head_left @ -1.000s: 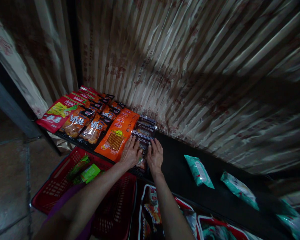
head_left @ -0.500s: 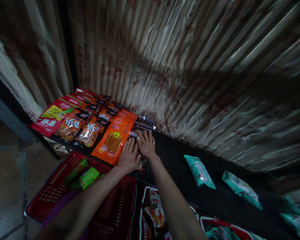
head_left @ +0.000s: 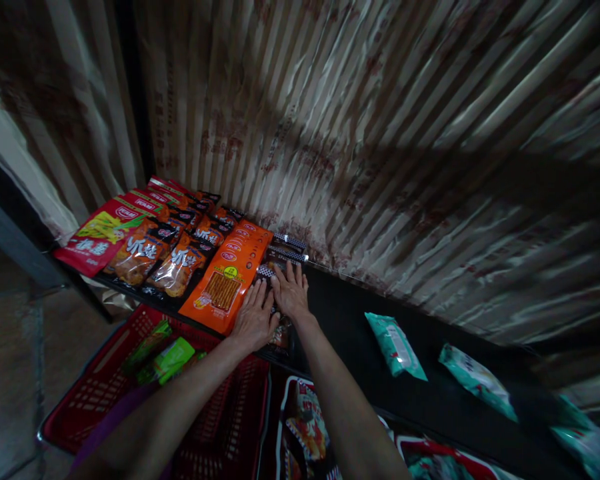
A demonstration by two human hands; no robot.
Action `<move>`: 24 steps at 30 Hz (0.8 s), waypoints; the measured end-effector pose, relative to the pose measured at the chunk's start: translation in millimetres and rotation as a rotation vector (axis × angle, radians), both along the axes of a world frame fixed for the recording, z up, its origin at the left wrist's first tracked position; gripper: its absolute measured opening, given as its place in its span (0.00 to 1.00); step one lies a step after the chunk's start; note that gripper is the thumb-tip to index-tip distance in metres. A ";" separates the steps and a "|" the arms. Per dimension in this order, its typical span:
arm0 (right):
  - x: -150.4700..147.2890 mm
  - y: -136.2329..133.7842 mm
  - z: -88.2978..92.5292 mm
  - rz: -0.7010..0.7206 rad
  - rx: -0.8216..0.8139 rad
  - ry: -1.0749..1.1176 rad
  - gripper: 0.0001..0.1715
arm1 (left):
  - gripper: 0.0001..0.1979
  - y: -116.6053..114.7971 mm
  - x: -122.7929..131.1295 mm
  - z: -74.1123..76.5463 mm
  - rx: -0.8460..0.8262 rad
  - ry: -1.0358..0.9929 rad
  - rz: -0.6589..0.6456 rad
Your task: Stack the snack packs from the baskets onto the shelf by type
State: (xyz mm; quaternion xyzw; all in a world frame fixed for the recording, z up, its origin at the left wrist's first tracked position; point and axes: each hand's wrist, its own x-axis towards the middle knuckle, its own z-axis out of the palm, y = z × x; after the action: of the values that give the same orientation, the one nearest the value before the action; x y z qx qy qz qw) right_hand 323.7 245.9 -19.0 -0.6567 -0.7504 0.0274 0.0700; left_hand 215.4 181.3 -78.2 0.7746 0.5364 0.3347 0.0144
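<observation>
Both hands lie flat on a row of dark snack packets with checkered tops (head_left: 286, 248) on a black shelf (head_left: 350, 320). My left hand (head_left: 253, 317) rests with fingers stretched out on the near end of that row, beside a stack of orange packets (head_left: 230, 273). My right hand (head_left: 291, 291) lies spread a little farther back on the same dark packets, touching the left hand's fingers. Neither hand grips anything.
Red and orange snack packets (head_left: 130, 233) fill the shelf's left part. Teal packets (head_left: 394, 345) (head_left: 475, 379) lie apart to the right. A red basket (head_left: 215, 427) with green packets (head_left: 167, 357) stands below, more packets beside it. A striped curtain (head_left: 380, 133) hangs behind.
My right hand has slid forward and left over the dark packets, closing up to the left hand. The left hand has hardly moved. The view has shifted slightly.
</observation>
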 end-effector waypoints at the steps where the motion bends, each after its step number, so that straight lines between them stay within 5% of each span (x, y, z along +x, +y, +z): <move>1: -1.1 2.5 0.8 0.008 0.014 -0.004 0.30 | 0.26 -0.1 0.1 0.1 0.001 -0.004 0.001; 10: 2.5 28.6 -9.2 -0.027 0.001 0.000 0.31 | 0.26 0.4 -0.7 -1.0 -0.007 -0.003 -0.012; 24: 2.1 23.3 -6.7 0.013 0.134 0.091 0.29 | 0.25 -1.1 -0.5 1.5 0.016 0.015 0.017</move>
State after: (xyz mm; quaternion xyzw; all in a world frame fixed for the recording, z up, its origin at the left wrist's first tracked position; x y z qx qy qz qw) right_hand 325.7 269.3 -25.7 -0.6435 -0.7510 0.0073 0.1477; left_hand 214.9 180.3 -76.6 0.7727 0.5403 0.3331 0.0013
